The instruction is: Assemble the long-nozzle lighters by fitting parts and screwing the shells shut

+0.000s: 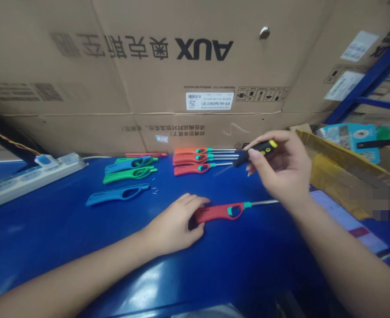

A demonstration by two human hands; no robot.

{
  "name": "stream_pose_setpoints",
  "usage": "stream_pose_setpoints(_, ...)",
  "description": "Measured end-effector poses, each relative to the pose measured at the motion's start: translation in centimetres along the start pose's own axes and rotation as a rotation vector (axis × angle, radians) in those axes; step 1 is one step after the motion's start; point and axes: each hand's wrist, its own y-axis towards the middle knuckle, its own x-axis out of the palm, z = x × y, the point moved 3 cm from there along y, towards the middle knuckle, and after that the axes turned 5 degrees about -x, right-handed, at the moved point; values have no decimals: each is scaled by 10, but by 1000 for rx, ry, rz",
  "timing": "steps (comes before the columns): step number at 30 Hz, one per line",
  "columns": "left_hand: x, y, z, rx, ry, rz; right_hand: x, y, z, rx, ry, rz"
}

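Pinching screwdriver (256,152) in right hand (285,170), curling left hand (178,223) round lighter (219,213), prob light, kinda slick, best held by handle (211,214).

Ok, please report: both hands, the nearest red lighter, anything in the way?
Left hand: grip on handle end of red lighter. Right hand: holding screwdriver above table. Red lighter on table; right hand hides its tip.

Tabletop (244,265) open nearside of held red lighter (215,213); cardboard box (148,97) walls back; power strip (25,180) blocks left.
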Motion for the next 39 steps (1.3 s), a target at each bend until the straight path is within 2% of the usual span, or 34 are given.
stream_pose_setpoints(1, -1, 1, -1, -13, 34, -6, -9, 6, 7, -14, -160, 6)
stream_pose_setpoints(4, 0, 3, 0, -18, 114, -19, -25, 18, 29, -28, -587, -209)
stream_pose_setpoints(8, 8, 7, 5, 13, 189, -30, -35, 17, 59, 218, -832, -438)
stream_pose_setpoints(10, 9, 9, 5, 11, 205, -43, -34, 12, 71, 333, -892, -566)
stream_pose_setpoints(13, 1, 13, 0, 21, 184, -45, -31, 3, 85, 413, -907, -750)
stream_pose_setpoints(17, -28, 22, -18, 50, 151, 45, -30, -10, 101, 488, -862, -932)
stream_pose_setpoints(20, -51, 30, -37, 12, 195, 148, -31, -19, 111, 559, -841, -1044)
stream_pose_setpoints(24, -67, 43, -62, -24, 233, 215, -31, -21, 119, 603, -833, -1102)
stream_pose_setpoints(30, -62, 62, -89, -36, 277, 256, -29, -22, 122, 603, -866, -1105)
stream_pose_setpoints(34, -58, 69, -95, -26, 294, 297, -30, -24, 125, 615, -880, -1102)
stream_pose_setpoints(39, -56, 69, -93, 2, 313, 315, -30, -25, 130, 638, -898, -1076)
